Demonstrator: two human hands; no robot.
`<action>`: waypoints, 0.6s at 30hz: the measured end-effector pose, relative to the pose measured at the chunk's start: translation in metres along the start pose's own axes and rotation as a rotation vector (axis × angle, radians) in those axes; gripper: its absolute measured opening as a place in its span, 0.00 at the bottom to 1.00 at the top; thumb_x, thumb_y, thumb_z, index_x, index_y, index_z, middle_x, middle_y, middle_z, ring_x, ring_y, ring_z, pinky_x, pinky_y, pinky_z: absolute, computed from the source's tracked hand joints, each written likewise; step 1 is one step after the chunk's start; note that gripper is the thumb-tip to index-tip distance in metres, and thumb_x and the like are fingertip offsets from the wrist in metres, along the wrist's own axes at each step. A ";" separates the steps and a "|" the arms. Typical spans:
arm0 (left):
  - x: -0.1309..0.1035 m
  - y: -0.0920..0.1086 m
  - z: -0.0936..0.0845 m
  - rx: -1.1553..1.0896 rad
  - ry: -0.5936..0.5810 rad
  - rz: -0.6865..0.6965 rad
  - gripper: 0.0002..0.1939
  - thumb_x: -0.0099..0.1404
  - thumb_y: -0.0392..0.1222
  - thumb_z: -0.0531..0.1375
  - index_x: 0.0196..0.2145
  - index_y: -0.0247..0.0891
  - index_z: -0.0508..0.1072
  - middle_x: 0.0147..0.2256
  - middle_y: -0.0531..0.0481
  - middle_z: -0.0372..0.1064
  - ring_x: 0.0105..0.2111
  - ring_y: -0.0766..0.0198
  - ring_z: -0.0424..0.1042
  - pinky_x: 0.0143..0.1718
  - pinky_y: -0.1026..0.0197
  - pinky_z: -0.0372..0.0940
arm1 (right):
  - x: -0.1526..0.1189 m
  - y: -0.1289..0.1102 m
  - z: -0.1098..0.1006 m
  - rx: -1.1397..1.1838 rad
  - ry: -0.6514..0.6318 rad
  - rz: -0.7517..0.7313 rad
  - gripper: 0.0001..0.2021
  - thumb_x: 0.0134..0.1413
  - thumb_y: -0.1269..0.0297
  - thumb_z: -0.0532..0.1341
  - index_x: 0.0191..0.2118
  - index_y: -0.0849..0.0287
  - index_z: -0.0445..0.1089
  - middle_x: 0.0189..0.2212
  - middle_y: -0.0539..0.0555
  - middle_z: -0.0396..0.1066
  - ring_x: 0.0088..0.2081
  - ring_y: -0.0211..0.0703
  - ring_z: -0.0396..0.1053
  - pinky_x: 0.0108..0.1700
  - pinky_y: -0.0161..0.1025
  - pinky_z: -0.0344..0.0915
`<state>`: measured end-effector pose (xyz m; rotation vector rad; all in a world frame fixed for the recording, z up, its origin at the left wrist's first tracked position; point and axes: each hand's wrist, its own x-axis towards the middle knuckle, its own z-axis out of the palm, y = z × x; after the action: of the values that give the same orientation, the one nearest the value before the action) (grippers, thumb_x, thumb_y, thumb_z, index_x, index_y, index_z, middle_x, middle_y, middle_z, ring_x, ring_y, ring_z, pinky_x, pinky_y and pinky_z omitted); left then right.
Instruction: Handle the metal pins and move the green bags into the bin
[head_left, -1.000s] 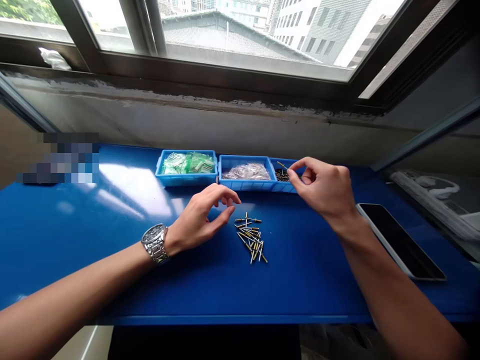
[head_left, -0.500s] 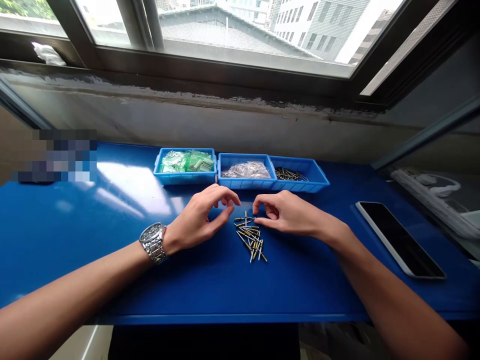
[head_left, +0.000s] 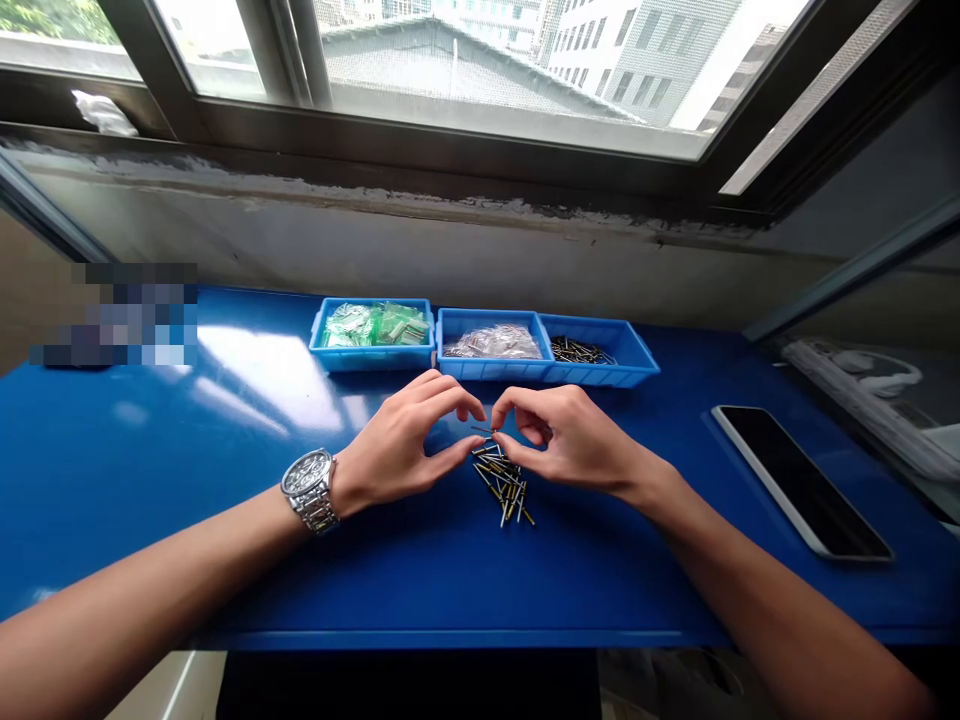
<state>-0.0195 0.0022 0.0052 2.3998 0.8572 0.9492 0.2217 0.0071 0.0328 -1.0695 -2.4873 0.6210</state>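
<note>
Over the table, my right hand (head_left: 566,430) is closed in a pinch on a blind rivet (head_left: 482,429), whose thin pin points leftward. My left hand (head_left: 409,430), with a metal watch (head_left: 309,490) at its wrist, faces it from the left. Its thumb and forefinger are curved but apart, with the tip of the pin between them. Just below the fingertips lies a loose pile of blind rivets (head_left: 510,490), brass-coloured bodies with silvery pins. The fingers partly hide the upper part of the pile.
Behind my hands stands a row of blue trays: one with green packets (head_left: 375,360), one with clear bags (head_left: 491,370), one with dark rivets (head_left: 637,350). A phone (head_left: 802,480) lies on the right of the blue table (head_left: 405,580). A window (head_left: 480,90) is beyond.
My hands have come closer together above the pile. My right hand has moved slightly left and now holds a rivet off the pile, and some rivets at the pile's top no longer show.
</note>
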 end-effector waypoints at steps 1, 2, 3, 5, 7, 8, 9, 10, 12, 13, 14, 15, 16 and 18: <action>0.000 -0.001 0.000 0.010 -0.001 0.005 0.05 0.71 0.39 0.63 0.44 0.37 0.74 0.39 0.47 0.73 0.41 0.58 0.68 0.44 0.55 0.66 | 0.000 -0.001 0.002 0.001 0.023 -0.011 0.03 0.59 0.66 0.64 0.39 0.57 0.74 0.20 0.42 0.60 0.21 0.32 0.57 0.26 0.32 0.54; 0.000 -0.001 0.001 0.018 0.002 0.010 0.03 0.71 0.38 0.62 0.42 0.37 0.74 0.39 0.47 0.73 0.40 0.58 0.68 0.43 0.55 0.66 | 0.000 -0.002 0.004 0.003 0.045 -0.020 0.03 0.58 0.67 0.65 0.39 0.57 0.74 0.20 0.42 0.60 0.21 0.31 0.57 0.26 0.32 0.54; 0.000 -0.002 0.001 0.024 0.009 0.015 0.02 0.71 0.36 0.62 0.41 0.37 0.74 0.39 0.48 0.73 0.40 0.59 0.68 0.43 0.56 0.66 | 0.000 -0.003 0.005 0.004 0.065 -0.027 0.03 0.58 0.67 0.65 0.39 0.57 0.74 0.20 0.42 0.60 0.21 0.31 0.57 0.27 0.31 0.55; -0.001 -0.001 0.000 0.027 0.027 0.025 0.01 0.71 0.35 0.62 0.39 0.37 0.74 0.38 0.48 0.73 0.40 0.59 0.68 0.42 0.56 0.66 | 0.000 -0.004 0.007 0.005 0.089 -0.037 0.03 0.57 0.68 0.65 0.38 0.58 0.73 0.20 0.42 0.60 0.21 0.31 0.57 0.27 0.31 0.55; -0.001 0.000 0.000 0.022 0.041 0.035 0.02 0.71 0.37 0.63 0.39 0.37 0.74 0.38 0.48 0.73 0.39 0.59 0.68 0.42 0.56 0.66 | 0.001 -0.004 0.009 -0.001 0.099 -0.041 0.03 0.57 0.68 0.64 0.38 0.58 0.73 0.20 0.42 0.59 0.21 0.31 0.56 0.26 0.31 0.54; -0.001 0.001 -0.001 0.020 0.046 0.040 0.03 0.71 0.38 0.63 0.39 0.37 0.75 0.37 0.47 0.73 0.39 0.59 0.68 0.42 0.56 0.66 | 0.001 -0.005 0.009 -0.006 0.101 -0.042 0.03 0.57 0.69 0.64 0.38 0.58 0.73 0.20 0.42 0.59 0.20 0.31 0.56 0.26 0.31 0.53; -0.001 0.002 -0.001 0.020 0.051 0.043 0.03 0.71 0.38 0.63 0.39 0.37 0.75 0.37 0.47 0.73 0.38 0.59 0.67 0.41 0.55 0.66 | 0.001 -0.005 0.009 -0.010 0.104 -0.044 0.03 0.56 0.69 0.64 0.38 0.58 0.73 0.20 0.42 0.59 0.20 0.31 0.56 0.25 0.31 0.53; -0.001 0.002 -0.001 0.021 0.055 0.044 0.03 0.71 0.38 0.63 0.38 0.36 0.75 0.37 0.47 0.73 0.38 0.59 0.67 0.41 0.55 0.66 | 0.001 -0.005 0.009 -0.013 0.108 -0.045 0.03 0.56 0.69 0.64 0.37 0.58 0.73 0.20 0.42 0.58 0.20 0.31 0.56 0.25 0.31 0.53; 0.000 0.002 -0.001 0.031 0.059 0.043 0.03 0.71 0.37 0.62 0.37 0.36 0.75 0.36 0.47 0.73 0.38 0.59 0.67 0.41 0.56 0.65 | 0.001 -0.006 0.009 -0.013 0.123 -0.050 0.03 0.56 0.68 0.64 0.37 0.58 0.73 0.20 0.42 0.59 0.20 0.31 0.56 0.25 0.31 0.53; 0.000 0.001 -0.001 0.038 0.059 0.040 0.03 0.71 0.37 0.62 0.37 0.36 0.75 0.37 0.47 0.73 0.38 0.58 0.67 0.41 0.56 0.65 | 0.000 -0.006 0.010 -0.011 0.135 -0.055 0.03 0.56 0.68 0.64 0.37 0.58 0.73 0.20 0.42 0.59 0.20 0.31 0.56 0.25 0.31 0.53; 0.000 0.000 -0.001 0.043 0.057 0.038 0.03 0.71 0.37 0.62 0.37 0.36 0.75 0.37 0.47 0.73 0.38 0.58 0.67 0.41 0.56 0.65 | 0.000 -0.006 0.010 -0.009 0.150 -0.060 0.03 0.56 0.68 0.64 0.37 0.59 0.72 0.20 0.42 0.59 0.20 0.31 0.56 0.24 0.31 0.53; 0.000 -0.001 -0.001 0.044 0.052 0.037 0.03 0.71 0.37 0.63 0.38 0.36 0.75 0.37 0.47 0.73 0.38 0.59 0.68 0.41 0.56 0.65 | 0.000 -0.007 0.011 -0.007 0.169 -0.067 0.03 0.55 0.68 0.64 0.36 0.59 0.72 0.20 0.42 0.59 0.20 0.31 0.56 0.24 0.31 0.53; 0.000 -0.001 0.000 0.041 0.045 0.037 0.03 0.71 0.37 0.63 0.38 0.37 0.75 0.37 0.47 0.73 0.38 0.59 0.68 0.40 0.57 0.65 | 0.000 -0.007 0.012 -0.005 0.190 -0.076 0.03 0.54 0.69 0.64 0.36 0.59 0.72 0.20 0.42 0.59 0.20 0.31 0.57 0.24 0.31 0.54; 0.000 -0.002 0.000 0.017 0.027 0.034 0.02 0.71 0.37 0.64 0.38 0.37 0.75 0.37 0.48 0.74 0.38 0.60 0.69 0.40 0.58 0.65 | 0.000 -0.008 0.015 0.006 0.229 -0.101 0.04 0.53 0.70 0.64 0.36 0.59 0.72 0.20 0.42 0.59 0.20 0.30 0.57 0.25 0.31 0.54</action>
<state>-0.0198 0.0035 0.0042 2.4279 0.8398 0.9930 0.2093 -0.0016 0.0245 -0.9485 -2.3230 0.4486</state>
